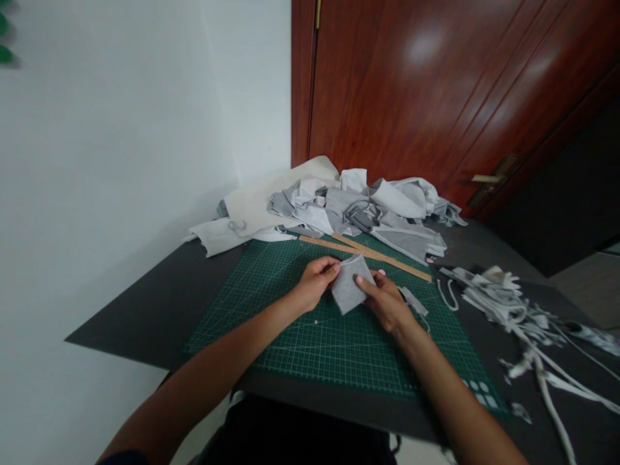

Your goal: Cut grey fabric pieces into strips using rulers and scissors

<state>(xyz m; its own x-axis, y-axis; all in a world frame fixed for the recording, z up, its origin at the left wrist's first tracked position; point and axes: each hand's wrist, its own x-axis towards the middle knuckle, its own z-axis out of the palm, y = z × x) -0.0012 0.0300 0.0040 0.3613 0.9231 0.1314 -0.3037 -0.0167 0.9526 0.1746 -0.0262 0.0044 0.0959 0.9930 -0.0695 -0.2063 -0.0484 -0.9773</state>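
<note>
A small squarish piece of grey fabric (349,287), which looks folded or layered, is held up between my two hands above the green cutting mat (281,329). My left hand (317,279) pinches its upper left corner between thumb and fingers. On the right side, my right hand (385,297) grips it with the thumb on the near face and the fingers behind, partly hidden. Just beyond my hands, two wooden rulers (402,266) lie crossed on the mat. A small grey scrap (413,301) rests beside my right hand.
Grey and white fabric pieces (310,200) are heaped along the back of the dark table (145,303). Fabric strips and scraps (508,303) pile up at the right. Behind stand a white wall (145,116) and a reddish wooden door (411,97) with a handle (494,179).
</note>
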